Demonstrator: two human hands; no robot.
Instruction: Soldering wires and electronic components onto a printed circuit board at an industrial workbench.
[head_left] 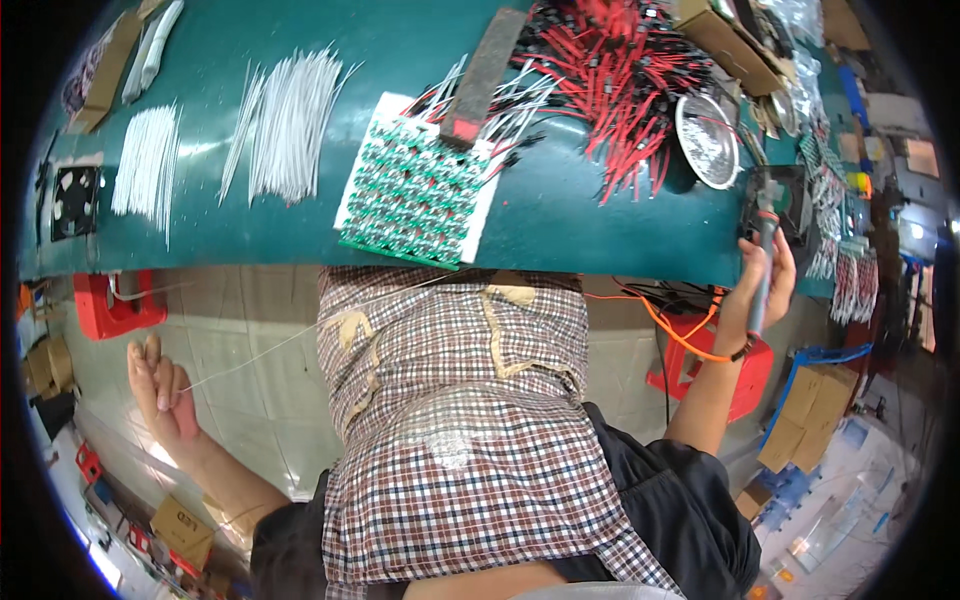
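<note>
In my right hand [771,278] is a soldering iron [764,265] with a grey and red handle, its tip end at a dark stand [778,203] on the table's right side. My left hand [163,385] is out to the left, beyond the table edge, fingers curled on a thin solder wire [268,350]. The wire runs slack across toward my lap. Between the hands, a green circuit board panel [412,190] lies on a white backing at the table's front edge. A dark bar [483,75] with a red end rests over the white leads at the panel's far side.
Bundles of white wires [292,130] lie on the green table [215,240], left of the panel. A heap of red and black wires [625,90] spreads at the back right, beside a metal bowl [706,142]. A black fan [76,201] sits far left. Red stools [118,303] stand below.
</note>
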